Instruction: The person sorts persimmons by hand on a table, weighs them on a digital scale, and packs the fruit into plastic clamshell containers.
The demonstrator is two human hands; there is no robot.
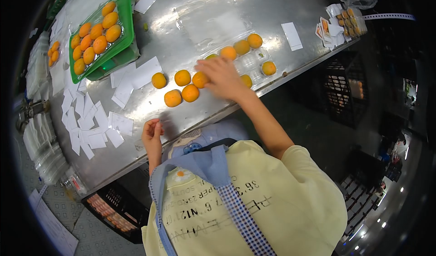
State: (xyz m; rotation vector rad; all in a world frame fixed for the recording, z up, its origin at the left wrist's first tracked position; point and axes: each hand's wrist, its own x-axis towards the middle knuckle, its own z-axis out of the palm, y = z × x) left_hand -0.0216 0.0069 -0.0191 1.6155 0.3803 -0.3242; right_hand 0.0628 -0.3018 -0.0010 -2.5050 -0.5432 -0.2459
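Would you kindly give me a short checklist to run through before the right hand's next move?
1. Room in the clear tray: ok; bare hollows show between the fruit.
2. Loose fruit within reach: ok; several pieces lie on the metal table beside the right hand.
3. Right hand's grip: cannot tell; the hand itself hides what its fingertips touch.
4. Left hand out of the way: ok; it is near the table's edge, apart from the fruit.
5. Clear tray full: not ok; some hollows hold nothing.
6. Green tray apart from the clear tray: ok.
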